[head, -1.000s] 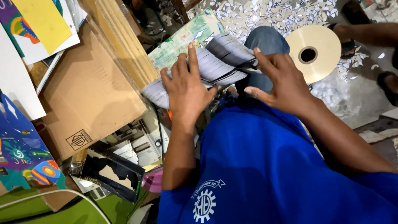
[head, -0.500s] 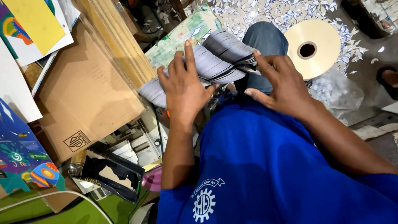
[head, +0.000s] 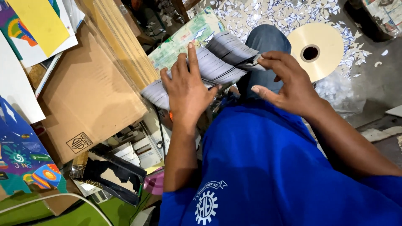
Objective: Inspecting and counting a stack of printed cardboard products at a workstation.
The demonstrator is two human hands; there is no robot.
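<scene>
Even, fairly bright light – soft shadows only. Pale roll (head: 317, 49) at 1 o'clock glares slightly. Edges bow, wide-angle; the 7 o'clock corner goes soft – centre sharp.

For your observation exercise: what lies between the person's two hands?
In the head view, a fanned stack of grey sheets spans from the left hand to the right hand.

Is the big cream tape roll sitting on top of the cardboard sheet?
No, the cream roll lies on the scrap-strewn floor at right, far from the cardboard sheet at left.
</scene>
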